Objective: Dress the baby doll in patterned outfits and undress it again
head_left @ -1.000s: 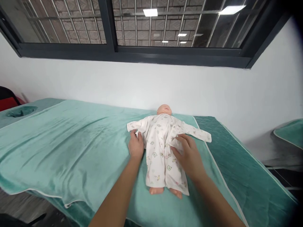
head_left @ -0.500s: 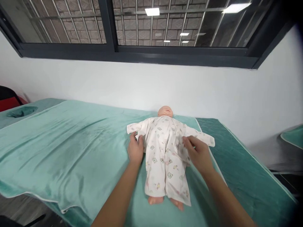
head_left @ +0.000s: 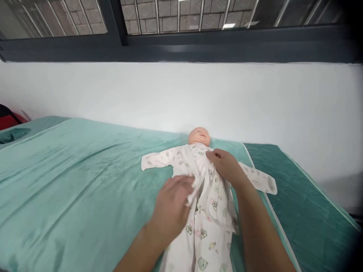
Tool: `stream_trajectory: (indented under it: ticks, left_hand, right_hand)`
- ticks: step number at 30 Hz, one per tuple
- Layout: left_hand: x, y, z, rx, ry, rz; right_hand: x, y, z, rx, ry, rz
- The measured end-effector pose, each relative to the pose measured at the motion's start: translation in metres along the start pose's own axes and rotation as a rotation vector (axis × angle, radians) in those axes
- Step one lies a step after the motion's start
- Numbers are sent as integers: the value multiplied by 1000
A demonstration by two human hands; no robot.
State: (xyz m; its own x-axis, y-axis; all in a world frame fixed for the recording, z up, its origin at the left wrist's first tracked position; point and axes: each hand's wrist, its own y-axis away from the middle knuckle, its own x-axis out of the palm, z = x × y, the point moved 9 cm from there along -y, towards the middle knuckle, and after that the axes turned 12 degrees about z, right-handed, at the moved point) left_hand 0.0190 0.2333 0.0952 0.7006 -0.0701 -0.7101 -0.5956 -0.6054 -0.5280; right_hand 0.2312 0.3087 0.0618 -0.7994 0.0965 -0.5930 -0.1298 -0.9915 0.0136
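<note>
A baby doll (head_left: pixel 199 136) lies on its back, its head toward the wall and its arms stretched out sideways. It wears a white printed baby jacket (head_left: pixel 159 159), whose front hangs apart over the chest, and white printed trousers (head_left: pixel 204 247). My left hand (head_left: pixel 174 204), slightly blurred, has its fingers closed on the lower edge of the jacket's front panel on the left. Higher up, my right hand (head_left: pixel 225 166) pinches the jacket's other front edge near the neckline. The doll's feet are out of the picture.
A light green sheet (head_left: pixel 70 189) covers the bed, with a darker green cover (head_left: pixel 300 211) at the right. Behind it rises a white wall (head_left: pixel 141 98) below a dark window frame (head_left: pixel 184 49). Something red and black (head_left: pixel 10 119) stands at the far left.
My right hand has moved up to the neckline, and my left has come inward onto the jacket's front. The jacket front now parts over the trousers. The view has moved closer.
</note>
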Motion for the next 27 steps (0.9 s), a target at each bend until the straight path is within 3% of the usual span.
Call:
stream_trajectory:
  ticks: [2, 5, 7, 11, 13, 16, 22, 24, 27]
  left_hand:
    - [21, -2, -20, 102, -71, 204]
    - [27, -11, -20, 51, 68, 322]
    - [18, -22, -3, -72, 214, 270]
    - [-12, -34, 64, -506, 243, -95]
    - [-5, -45, 85, -612, 246, -82]
    - [12, -71, 88, -577, 285, 14]
    - [27, -112, 58, -467, 356, 181]
    - [28, -121, 60, -460, 362, 167]
    - [28, -127, 73, -457, 241, 56]
  right_hand:
    - [-1, -1, -7, 18, -113, 48]
    - [-6, -3, -12, 16, -208, 66]
    - [-7, -4, -13, 11, -228, 74]
    - [-11, -2, -13, 22, -163, 35]
    - [-14, -1, -11, 27, -90, -1]
    - [-13, -2, -8, 17, -11, -8]
    - [-15, -7, -11, -15, -126, -70]
    - [-18, -7, -8, -49, -245, -158]
    - [-18, -7, 0, -107, -332, -265]
